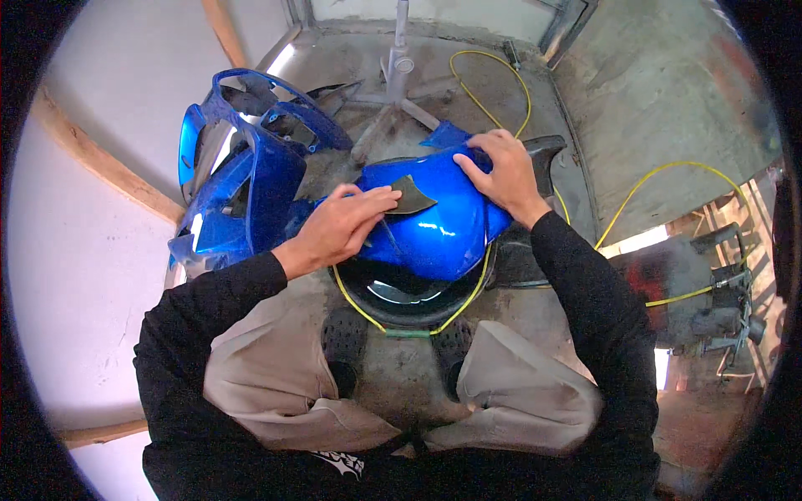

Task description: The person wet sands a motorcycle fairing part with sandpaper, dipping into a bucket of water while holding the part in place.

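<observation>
A glossy, curved blue fairing panel [447, 238] lies in front of me over a round black basin [388, 312]. My left hand [338, 224] is closed on a small olive-green sheet, apparently sandpaper [413, 200], which lies against the panel's upper surface. My right hand [508, 174] grips the panel's far right edge, its thumb on top and its fingers over the edge. Part of the panel's left side is hidden by my left hand.
More blue fairing pieces [280, 179] stand at the left beside a white wall [92, 267]. Beyond the panel is a grey metal stand [401, 75]. A yellow hose [528, 92] loops along the floor. Dark machinery [689, 288] stands at the right. My shoes [342, 346] flank the basin.
</observation>
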### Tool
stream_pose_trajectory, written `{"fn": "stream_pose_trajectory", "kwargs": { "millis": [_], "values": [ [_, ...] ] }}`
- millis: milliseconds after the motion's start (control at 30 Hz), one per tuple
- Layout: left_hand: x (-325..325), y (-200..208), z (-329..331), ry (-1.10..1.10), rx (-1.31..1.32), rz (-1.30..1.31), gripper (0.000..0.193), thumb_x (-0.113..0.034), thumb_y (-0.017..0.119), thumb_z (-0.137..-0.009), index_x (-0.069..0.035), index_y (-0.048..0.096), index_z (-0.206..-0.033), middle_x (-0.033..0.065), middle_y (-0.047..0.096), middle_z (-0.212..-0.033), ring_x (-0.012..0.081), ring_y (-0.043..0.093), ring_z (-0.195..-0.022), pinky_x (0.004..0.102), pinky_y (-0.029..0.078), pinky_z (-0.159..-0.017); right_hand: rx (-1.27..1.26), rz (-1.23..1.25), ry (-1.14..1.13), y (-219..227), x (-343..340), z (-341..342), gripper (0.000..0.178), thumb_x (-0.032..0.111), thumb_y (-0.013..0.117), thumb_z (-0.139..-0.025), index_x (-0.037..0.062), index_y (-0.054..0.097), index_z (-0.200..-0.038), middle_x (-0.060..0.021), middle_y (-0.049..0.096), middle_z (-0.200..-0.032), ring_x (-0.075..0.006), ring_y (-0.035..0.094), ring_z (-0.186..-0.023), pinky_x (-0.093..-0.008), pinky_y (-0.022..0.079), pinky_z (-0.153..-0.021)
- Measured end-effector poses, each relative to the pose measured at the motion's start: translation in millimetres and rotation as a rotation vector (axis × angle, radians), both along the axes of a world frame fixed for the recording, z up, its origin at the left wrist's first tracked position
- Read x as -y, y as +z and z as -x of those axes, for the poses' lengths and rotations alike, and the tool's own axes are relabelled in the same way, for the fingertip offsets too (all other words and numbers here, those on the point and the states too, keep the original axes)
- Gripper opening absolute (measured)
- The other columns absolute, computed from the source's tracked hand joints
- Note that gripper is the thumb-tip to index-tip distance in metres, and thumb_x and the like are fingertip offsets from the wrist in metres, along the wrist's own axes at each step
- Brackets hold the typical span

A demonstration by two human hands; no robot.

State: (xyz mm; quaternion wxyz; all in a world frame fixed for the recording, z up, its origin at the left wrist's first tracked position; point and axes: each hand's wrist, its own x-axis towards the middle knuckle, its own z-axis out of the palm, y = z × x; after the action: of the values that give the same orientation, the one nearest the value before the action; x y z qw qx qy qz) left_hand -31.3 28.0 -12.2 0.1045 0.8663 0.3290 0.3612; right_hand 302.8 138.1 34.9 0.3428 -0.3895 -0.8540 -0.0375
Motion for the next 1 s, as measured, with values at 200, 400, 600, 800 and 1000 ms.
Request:
{"fn": "stream_pose_trajectory", "kwargs": {
  "millis": [200,400,600,800,1000],
  "values": [
    [-4.6,28.7,-7.5,0.094,-0.197,-0.121,0.039,-0.010,0.079,-0.095,-0.012,0.073,-0.133,0.0048,0.077,-0.120,0.0249,0.072,-0.110,0.0454,0.041,-0.097,-0.058,0.119,-0.001,-2.6,7.1,0.2,0.034,0.037,0.080,-0.097,0.0027,0.079,-0.099,-0.0173,0.079,-0.109,-0.0393,0.073,-0.101,-0.0476,0.058,-0.092],
    [-9.6,21.3,-25.1,-0.205,-0.171,-0.099,0.047,-0.017,0.084,-0.089,-0.008,0.067,-0.131,0.0172,0.062,-0.148,0.0372,0.058,-0.141,0.0537,0.046,-0.118,-0.022,0.247,0.060,-5.3,18.7,-8.0,0.055,0.046,0.074,-0.102,-0.0031,0.074,-0.126,-0.0211,0.072,-0.139,-0.0390,0.066,-0.129,-0.0471,0.050,-0.112],
    [-9.1,16.9,-29.1,-0.161,-0.176,0.057,0.064,-0.029,0.074,-0.099,0.000,0.051,-0.151,0.0221,0.046,-0.168,0.0414,0.044,-0.157,0.0552,0.039,-0.123,0.034,0.281,0.043,-4.0,24.8,-11.6,0.065,0.051,0.071,-0.103,-0.0031,0.066,-0.139,-0.0232,0.065,-0.149,-0.0405,0.062,-0.136,-0.0502,0.044,-0.118],
    [21.4,30.7,-45.9,-0.212,-0.359,0.085,0.088,-0.063,0.056,-0.105,-0.006,0.037,-0.169,0.0227,0.026,-0.180,0.0443,0.026,-0.166,0.0625,0.026,-0.127,0.028,0.311,0.016,-5.1,23.1,-10.2,0.067,0.054,0.068,-0.104,-0.0034,0.065,-0.139,-0.0237,0.065,-0.150,-0.0408,0.060,-0.139,-0.0502,0.042,-0.121],
    [19.7,29.9,-43.3,0.052,-0.369,0.145,0.080,-0.055,0.059,-0.104,-0.012,0.040,-0.169,0.0230,0.025,-0.180,0.0432,0.028,-0.165,0.0650,0.025,-0.126,0.041,0.283,0.035,-5.0,26.4,-11.5,0.068,0.053,0.067,-0.105,-0.0041,0.063,-0.141,-0.0239,0.065,-0.149,-0.0410,0.060,-0.139,-0.0502,0.042,-0.121]
  ]
}}
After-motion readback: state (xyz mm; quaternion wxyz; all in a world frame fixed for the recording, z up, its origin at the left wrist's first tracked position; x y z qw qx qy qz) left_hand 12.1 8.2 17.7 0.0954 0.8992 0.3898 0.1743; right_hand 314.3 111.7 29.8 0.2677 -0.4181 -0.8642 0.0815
